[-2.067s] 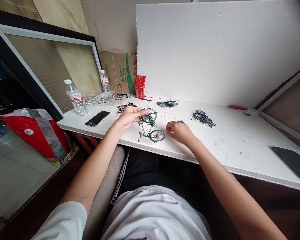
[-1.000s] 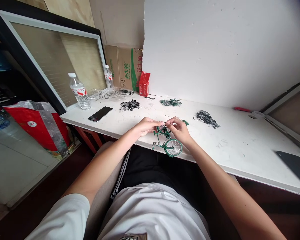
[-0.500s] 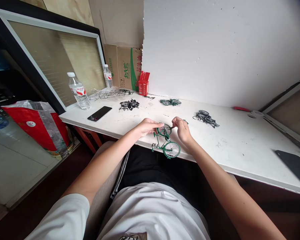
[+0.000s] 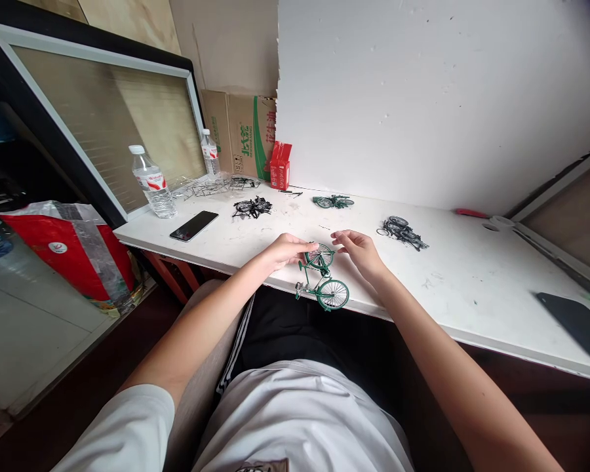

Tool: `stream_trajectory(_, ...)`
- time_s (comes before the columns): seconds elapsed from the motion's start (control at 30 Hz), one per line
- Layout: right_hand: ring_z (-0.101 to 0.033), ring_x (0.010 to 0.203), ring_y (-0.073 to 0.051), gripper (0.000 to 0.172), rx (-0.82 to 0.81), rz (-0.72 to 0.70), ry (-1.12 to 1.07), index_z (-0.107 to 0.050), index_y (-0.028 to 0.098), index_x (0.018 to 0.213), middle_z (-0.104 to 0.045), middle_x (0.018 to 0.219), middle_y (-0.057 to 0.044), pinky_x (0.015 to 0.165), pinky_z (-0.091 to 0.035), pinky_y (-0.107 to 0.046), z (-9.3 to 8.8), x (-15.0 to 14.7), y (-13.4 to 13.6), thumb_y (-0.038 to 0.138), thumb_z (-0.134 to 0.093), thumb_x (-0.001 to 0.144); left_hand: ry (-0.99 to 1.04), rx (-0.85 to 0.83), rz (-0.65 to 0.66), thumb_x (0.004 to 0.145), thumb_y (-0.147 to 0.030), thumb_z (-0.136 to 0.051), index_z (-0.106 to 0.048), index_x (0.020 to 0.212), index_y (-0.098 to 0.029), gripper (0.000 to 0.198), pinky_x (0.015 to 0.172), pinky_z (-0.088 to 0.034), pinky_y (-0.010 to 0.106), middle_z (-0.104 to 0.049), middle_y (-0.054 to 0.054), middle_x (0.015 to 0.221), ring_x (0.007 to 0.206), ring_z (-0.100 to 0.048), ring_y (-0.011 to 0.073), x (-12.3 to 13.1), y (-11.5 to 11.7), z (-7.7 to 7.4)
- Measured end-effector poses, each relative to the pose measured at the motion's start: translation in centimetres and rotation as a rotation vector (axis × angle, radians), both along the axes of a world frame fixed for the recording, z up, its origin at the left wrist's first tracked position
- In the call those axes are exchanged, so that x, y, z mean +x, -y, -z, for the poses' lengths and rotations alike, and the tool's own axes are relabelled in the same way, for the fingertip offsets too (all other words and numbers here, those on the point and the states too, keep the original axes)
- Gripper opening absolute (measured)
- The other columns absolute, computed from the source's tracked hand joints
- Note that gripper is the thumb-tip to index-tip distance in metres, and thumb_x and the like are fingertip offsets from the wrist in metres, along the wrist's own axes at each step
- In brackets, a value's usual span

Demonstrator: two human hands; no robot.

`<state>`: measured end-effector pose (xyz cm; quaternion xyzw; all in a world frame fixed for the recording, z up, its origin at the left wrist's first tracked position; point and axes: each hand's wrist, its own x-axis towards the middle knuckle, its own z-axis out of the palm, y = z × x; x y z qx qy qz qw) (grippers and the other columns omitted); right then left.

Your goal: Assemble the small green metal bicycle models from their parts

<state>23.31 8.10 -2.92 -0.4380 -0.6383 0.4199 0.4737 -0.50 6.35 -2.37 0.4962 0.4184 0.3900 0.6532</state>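
Observation:
A green miniature bicycle (image 4: pixel 318 280) is tilted over the table's front edge, one spoked wheel up by my fingers and the other hanging lower, towards my lap. My left hand (image 4: pixel 291 250) pinches the upper wheel between thumb and fingers. Just to the right of that wheel is my right hand (image 4: pixel 356 250), its fingers loosely bent and apart, with nothing visible in them. Its palm side is partly hidden.
Black model bikes lie on the white table (image 4: pixel 452 282) at left (image 4: pixel 253 207) and right (image 4: pixel 402 233), and a green one (image 4: pixel 333 201) at the back. A phone (image 4: pixel 195 225), water bottles (image 4: pixel 153 187), a red box (image 4: pixel 280 165) and a dark pad (image 4: pixel 573 321) also lie around.
My right hand has let go at the upper wheel's edge, where its fingertips were pinched; they now stand apart from it. The left hand's hold on the bicycle is unchanged.

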Motion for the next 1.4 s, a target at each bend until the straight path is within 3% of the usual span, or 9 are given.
stream_trajectory(0.2,-0.071,0.097,-0.023,0.044,0.013,-0.057,-0.035,-0.079,0.022,0.097,-0.077,0.103,-0.007,0.08,-0.057,-0.035,0.1,-0.1,0.0,0.063,-0.085,0.082,0.019,0.0,0.007,0.06,-0.047,-0.104,-0.085,0.09,-0.007,0.053,0.078,-0.045,0.035,-0.079,0.014,0.092,0.078,-0.066,0.0177,0.0,0.3,-0.3)
stream_trajectory(0.4,-0.072,0.095,-0.024,0.035,0.118,0.098,-0.076,-0.083,0.023,0.091,-0.082,0.109,-0.009,0.086,-0.057,-0.04,0.0,-0.2,-0.1,0.053,-0.092,0.076,0.007,0.0,-0.004,0.058,-0.049,-0.104,-0.086,0.091,-0.008,0.056,0.077,-0.046,0.034,-0.079,0.014,0.093,0.078,-0.066,0.0171,0.0,0.2,-0.3)
stream_trajectory(0.57,-0.073,0.09,-0.024,0.035,0.134,0.136,-0.087,-0.083,0.022,0.09,-0.082,0.106,-0.01,0.081,-0.058,-0.04,-0.1,-0.2,-0.1,0.052,-0.093,0.075,0.019,0.006,-0.006,0.057,-0.05,-0.104,-0.086,0.092,-0.01,0.056,0.076,-0.047,0.033,-0.08,0.014,0.094,0.078,-0.066,0.0169,0.0,0.1,-0.1)
stream_trajectory(0.73,-0.075,0.093,-0.026,0.04,0.164,0.035,-0.009,-0.082,0.023,0.097,-0.082,0.107,-0.01,0.084,-0.059,-0.042,-0.5,-0.1,0.2,0.058,-0.089,0.08,0.007,-0.015,-0.031,0.059,-0.046,-0.104,-0.086,0.087,-0.011,0.049,0.076,-0.047,0.033,-0.08,0.014,0.093,0.076,-0.066,0.0166,0.1,0.3,-0.4)
stream_trajectory(0.93,-0.072,0.107,-0.029,0.032,0.441,-0.088,0.269,-0.08,0.027,0.099,-0.08,0.109,-0.009,0.085,-0.055,-0.043,-1.4,-0.1,0.9,0.058,-0.076,0.096,0.022,-0.004,-0.031,0.06,-0.043,-0.104,-0.085,0.085,-0.01,0.045,0.074,-0.046,0.033,-0.08,0.013,0.092,0.074,-0.064,0.0152,0.2,0.5,-0.6)
stream_trajectory(1.07,-0.069,0.101,-0.029,0.032,0.552,-0.168,0.362,-0.08,0.028,0.096,-0.079,0.106,-0.01,0.083,-0.053,-0.045,-1.5,-0.5,1.2,0.058,-0.07,0.099,0.034,-0.005,-0.031,0.058,-0.041,-0.105,-0.085,0.084,-0.009,0.045,0.075,-0.045,0.033,-0.079,0.013,0.087,0.073,-0.064,0.0153,0.3,0.5,-0.6)
stream_trajectory(1.4,-0.071,0.093,-0.029,0.038,0.472,-0.173,0.383,-0.077,0.027,0.095,-0.078,0.101,-0.01,0.081,-0.056,-0.045,-1.4,-0.9,1.6,0.063,-0.065,0.1,0.037,-0.001,-0.034,0.061,-0.042,-0.104,-0.084,0.084,-0.01,0.044,0.077,-0.046,0.035,-0.079,0.013,0.088,0.075,-0.065,0.0171,0.2,0.4,-0.5)
